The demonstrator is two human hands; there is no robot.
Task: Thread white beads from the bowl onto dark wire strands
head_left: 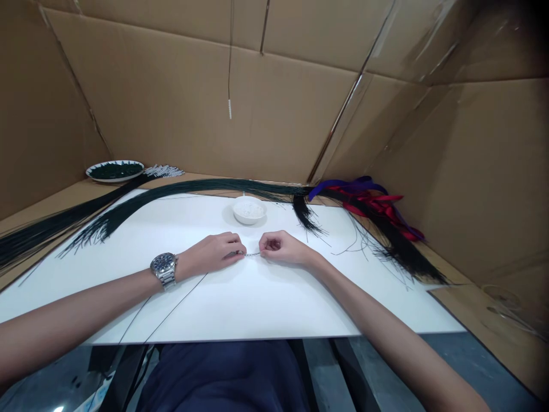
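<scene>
My left hand [214,253], a metal watch [163,268] on its wrist, lies low over the white tabletop [274,309], fingers closed on a thin dark cord [175,307]. Small light beads [249,255] seem to sit on this cord just beyond the fingertips. The cord's other part runs to my right hand [285,248], whose thumb and forefinger pinch it, with the other fingers curled. Two dark strands trail from under my left hand and forearm over the front edge. Just beyond both hands stands a white bowl [249,220] with small whitish pieces in it.
A long bundle of dark green cords [193,186] crosses the back. At left are a plate [115,180] of dark green pieces and black-and-white beaded ends [165,171]. Purple ribbon [364,184], red ribbon [381,205] and black strands [394,243] lie right. Cardboard walls [171,103] surround the table.
</scene>
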